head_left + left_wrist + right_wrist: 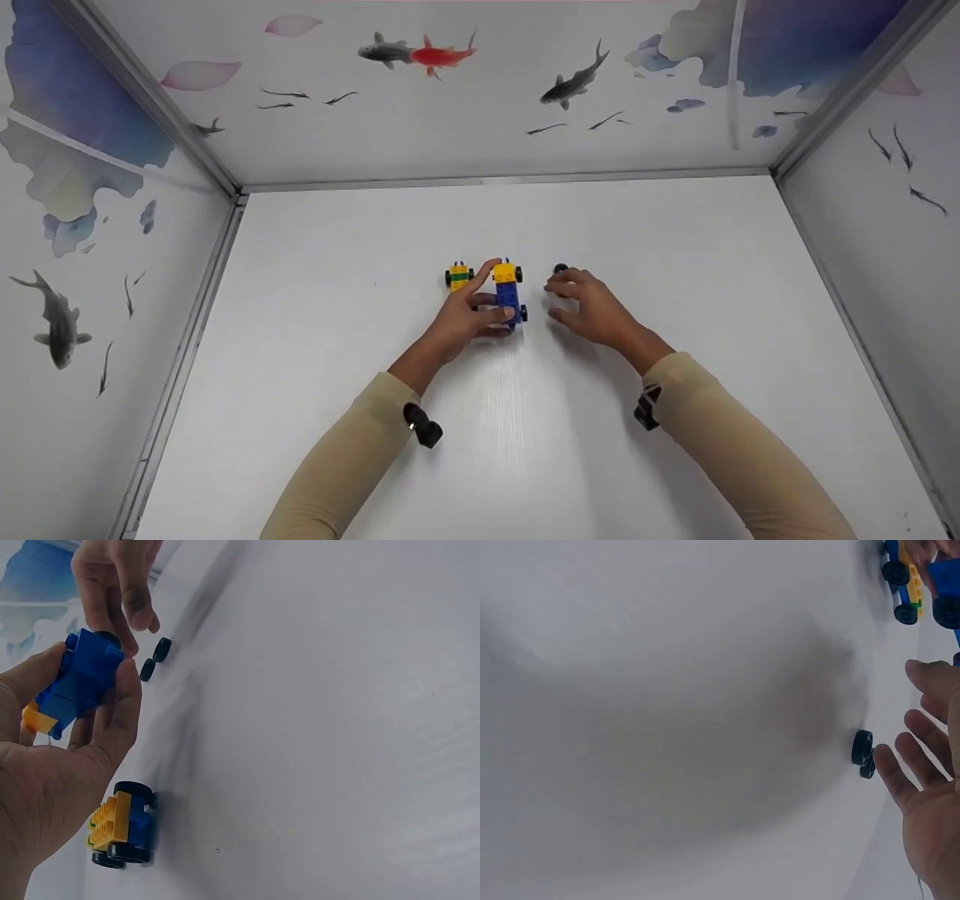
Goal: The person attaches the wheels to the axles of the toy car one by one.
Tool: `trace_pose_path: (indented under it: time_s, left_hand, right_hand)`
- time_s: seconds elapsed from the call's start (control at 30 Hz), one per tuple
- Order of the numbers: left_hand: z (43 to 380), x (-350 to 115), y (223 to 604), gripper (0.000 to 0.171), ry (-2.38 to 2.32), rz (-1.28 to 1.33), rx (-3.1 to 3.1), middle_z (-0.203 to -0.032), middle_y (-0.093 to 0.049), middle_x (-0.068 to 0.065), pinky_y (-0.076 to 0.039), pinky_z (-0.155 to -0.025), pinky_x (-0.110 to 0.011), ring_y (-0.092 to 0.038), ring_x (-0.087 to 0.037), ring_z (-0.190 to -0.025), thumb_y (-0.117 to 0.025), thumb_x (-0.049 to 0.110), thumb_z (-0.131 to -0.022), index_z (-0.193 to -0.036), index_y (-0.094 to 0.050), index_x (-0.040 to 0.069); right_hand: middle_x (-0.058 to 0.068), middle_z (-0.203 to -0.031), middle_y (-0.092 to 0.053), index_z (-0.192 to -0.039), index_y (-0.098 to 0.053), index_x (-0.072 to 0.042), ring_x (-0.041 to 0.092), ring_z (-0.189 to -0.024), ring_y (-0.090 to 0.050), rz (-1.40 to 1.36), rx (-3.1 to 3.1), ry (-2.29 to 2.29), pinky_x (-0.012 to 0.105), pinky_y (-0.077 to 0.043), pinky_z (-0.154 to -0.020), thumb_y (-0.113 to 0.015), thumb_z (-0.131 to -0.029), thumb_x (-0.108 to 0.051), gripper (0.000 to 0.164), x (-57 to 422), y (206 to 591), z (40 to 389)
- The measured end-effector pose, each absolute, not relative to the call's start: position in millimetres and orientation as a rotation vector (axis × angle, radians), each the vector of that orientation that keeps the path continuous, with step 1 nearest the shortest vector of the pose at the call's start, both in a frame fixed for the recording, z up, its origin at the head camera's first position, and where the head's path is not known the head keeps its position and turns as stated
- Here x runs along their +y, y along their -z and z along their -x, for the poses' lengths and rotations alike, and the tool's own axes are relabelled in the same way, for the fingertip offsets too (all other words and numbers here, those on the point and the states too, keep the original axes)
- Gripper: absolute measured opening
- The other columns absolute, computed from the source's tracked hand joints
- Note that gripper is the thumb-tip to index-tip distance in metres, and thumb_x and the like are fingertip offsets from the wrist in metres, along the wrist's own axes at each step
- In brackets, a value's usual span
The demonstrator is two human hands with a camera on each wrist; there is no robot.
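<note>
My left hand (463,319) holds a blue and yellow toy brick car (508,289) above the table, with fingers and thumb on its two sides. In the head view, black wheels show on the car's right side. My right hand (596,306) is just right of it, fingers spread and slightly bent. Two loose black wheels (862,748) lie on the table beside its fingertips. The right wrist view shows nothing in that hand; whether a fingertip touches a wheel I cannot tell.
A second toy brick car (459,277), yellow, green and blue with black wheels, stands on the table left of the held car. The white table (300,420) is bordered by printed panels (480,142) at the back and both sides.
</note>
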State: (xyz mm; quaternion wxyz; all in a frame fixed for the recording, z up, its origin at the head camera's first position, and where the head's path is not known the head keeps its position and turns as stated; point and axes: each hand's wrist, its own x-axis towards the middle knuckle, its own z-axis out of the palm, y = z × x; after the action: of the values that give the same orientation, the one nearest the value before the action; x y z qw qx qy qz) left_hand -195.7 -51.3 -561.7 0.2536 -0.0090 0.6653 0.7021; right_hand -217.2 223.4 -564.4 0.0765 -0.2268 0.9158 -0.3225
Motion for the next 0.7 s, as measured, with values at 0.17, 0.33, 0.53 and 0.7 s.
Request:
trace_pose_path:
  time_s: [0.17,0.33,0.53,0.7]
  left_hand:
    - [195.7,-51.4,561.6,0.093,-1.904,0.024,1.812,-0.150,-0.059,-0.022,-0.067,-0.101,-0.046,-0.075,-0.032,-0.123,-0.083,0.013,-0.100,-0.168,-0.036,0.056]
    - [194.6,-51.3,561.9,0.094,-1.897,0.012,1.823,-0.150,-0.059,-0.022,-0.067,-0.101,-0.046,-0.075,-0.032,-0.124,-0.083,0.013,-0.100,-0.169,-0.035,0.055]
    - [193.5,-51.6,563.7,0.093,-1.911,0.002,1.809,-0.150,-0.061,-0.023,-0.067,-0.101,-0.048,-0.076,-0.034,-0.123,-0.082,0.013,-0.101,-0.169,-0.035,0.054]
    - [193.1,-50.0,562.8,0.092,-1.904,0.014,1.813,-0.150,-0.061,-0.023,-0.067,-0.101,-0.047,-0.075,-0.034,-0.124,-0.083,0.013,-0.100,-0.167,-0.039,0.058]
  right_hand:
    - [0.018,-0.167,-0.050,-0.154,-0.063,-0.003,0.041,-0.160,-0.044,0.656,2.816,0.782,0.059,-0.043,-0.130,-0.080,-0.102,-0.018,0.056,228.0,568.3,221.1]
    - [0.017,-0.176,-0.040,-0.162,-0.055,-0.005,0.042,-0.166,-0.035,0.646,2.836,0.657,0.062,-0.036,-0.134,-0.079,-0.104,-0.021,0.064,228.5,568.8,224.6]
    - [0.013,-0.183,-0.030,-0.169,-0.044,-0.008,0.039,-0.171,-0.024,0.598,2.813,0.499,0.071,-0.024,-0.135,-0.072,-0.108,-0.027,0.070,228.2,571.1,226.2]
    - [0.012,-0.183,-0.029,-0.171,-0.041,-0.009,0.038,-0.172,-0.022,0.583,2.805,0.430,0.073,-0.022,-0.135,-0.069,-0.110,-0.028,0.070,228.6,573.5,226.0]
